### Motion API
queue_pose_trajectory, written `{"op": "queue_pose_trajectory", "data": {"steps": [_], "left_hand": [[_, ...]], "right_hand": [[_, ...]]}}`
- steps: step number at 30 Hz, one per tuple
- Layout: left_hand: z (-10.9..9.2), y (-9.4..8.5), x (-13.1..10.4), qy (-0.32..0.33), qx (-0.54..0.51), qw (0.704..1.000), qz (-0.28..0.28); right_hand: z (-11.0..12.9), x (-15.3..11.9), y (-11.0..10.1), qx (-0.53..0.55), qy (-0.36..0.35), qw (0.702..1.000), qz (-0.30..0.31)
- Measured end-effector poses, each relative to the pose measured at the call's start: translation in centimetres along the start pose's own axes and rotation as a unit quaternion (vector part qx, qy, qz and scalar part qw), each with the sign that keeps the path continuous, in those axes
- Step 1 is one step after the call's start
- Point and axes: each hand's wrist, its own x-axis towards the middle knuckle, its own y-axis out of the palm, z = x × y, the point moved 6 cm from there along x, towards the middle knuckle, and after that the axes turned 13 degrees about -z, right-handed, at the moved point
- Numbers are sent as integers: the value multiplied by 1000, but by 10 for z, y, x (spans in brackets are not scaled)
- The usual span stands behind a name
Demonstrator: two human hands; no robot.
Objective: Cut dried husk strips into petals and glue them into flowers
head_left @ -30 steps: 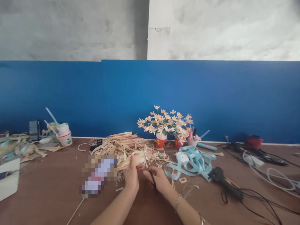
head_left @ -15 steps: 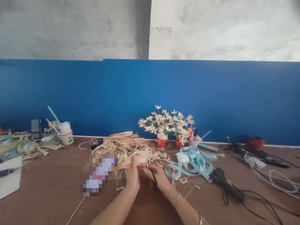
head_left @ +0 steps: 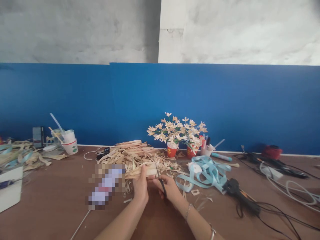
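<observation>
My left hand (head_left: pixel 141 187) is closed on a pale dried corn husk (head_left: pixel 136 172), pinching it with the thumb on top. In my right hand (head_left: pixel 168 187) is a pair of dark-handled scissors (head_left: pixel 161 183), the fingers closed around the handles. The blades point up and away, at the right end of the held husk; whether they are apart is too small to tell. Behind both hands lies a heap of dried husks (head_left: pixel 127 151). Paper-like white flowers (head_left: pixel 175 128) stand beyond in red cups (head_left: pixel 171 152).
Tangled light-blue ribbon (head_left: pixel 212 171) and a black glue gun (head_left: pixel 241 196) with cables lie to the right. A white cup (head_left: pixel 70 146) with sticks stands at the left, beside more husk scraps (head_left: pixel 32 156). A blue partition (head_left: pixel 75 100) borders the brown table (head_left: pixel 57 190) behind.
Almost nothing differs. The hands keep their grips on the husk and the scissors; the scissors have shifted very slightly left, along with a small shift of the whole view.
</observation>
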Motion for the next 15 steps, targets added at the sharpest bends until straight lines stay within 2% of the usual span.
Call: {"op": "queue_pose_trajectory", "data": {"steps": [5,10,12,15], "left_hand": [[0,0,2,29,42,999,7],[-6,-2,12,60,67,996,17],[-10,-2,16,76,76,994,22],[-15,-3,20,92,92,991,12]], "right_hand": [[6,0,-5,-32,-8,999,-28],[7,2,-19,-3,11,997,-76],[7,5,-31,-25,-15,993,-111],[12,8,-50,-132,-112,971,-166]]}}
